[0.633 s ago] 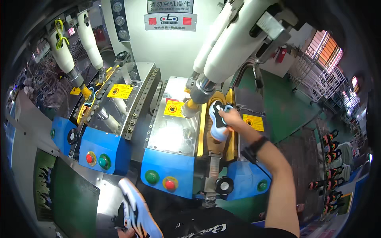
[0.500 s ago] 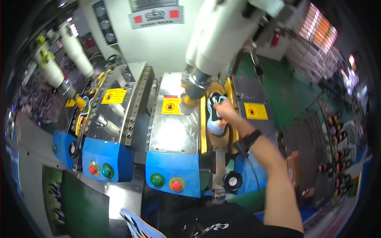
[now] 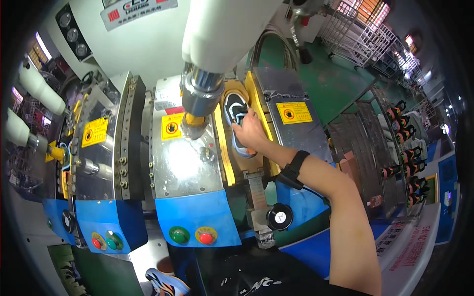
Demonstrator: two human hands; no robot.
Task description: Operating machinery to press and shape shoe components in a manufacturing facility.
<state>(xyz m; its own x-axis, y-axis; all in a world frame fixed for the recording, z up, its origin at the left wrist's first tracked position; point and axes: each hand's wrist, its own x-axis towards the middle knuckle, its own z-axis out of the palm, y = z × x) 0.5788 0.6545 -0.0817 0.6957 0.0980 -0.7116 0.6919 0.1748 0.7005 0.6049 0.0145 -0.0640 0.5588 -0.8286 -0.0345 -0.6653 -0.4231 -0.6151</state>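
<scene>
My right hand (image 3: pixel 251 130) grips a black and light blue sneaker (image 3: pixel 236 105) by its upper, with thumb and fingers closed near the opening. The sneaker lies lengthwise in the tan cradle (image 3: pixel 244 163) of a press, between two yellow side pads (image 3: pixel 224 148). Part of the sneaker is hidden under my hand. A dark band (image 3: pixel 295 170) with a cable circles my right wrist. At the lower edge, left of my body, a second light blue sneaker (image 3: pixel 167 283) shows in part. My left hand cannot be made out.
A thick white press cylinder (image 3: pixel 217 39) with a metal end (image 3: pixel 202 93) hangs just left of the cradle. Green (image 3: pixel 179 235) and red (image 3: pixel 206 237) buttons sit on the blue front panel. A black knob (image 3: pixel 279 217) stands below the cradle. Shoes hang on a rack (image 3: pixel 410 148) at right.
The view has shifted, so the machine sits further left in the picture. My right hand stays on the sneaker, its fingers now closed over the upper's middle.
</scene>
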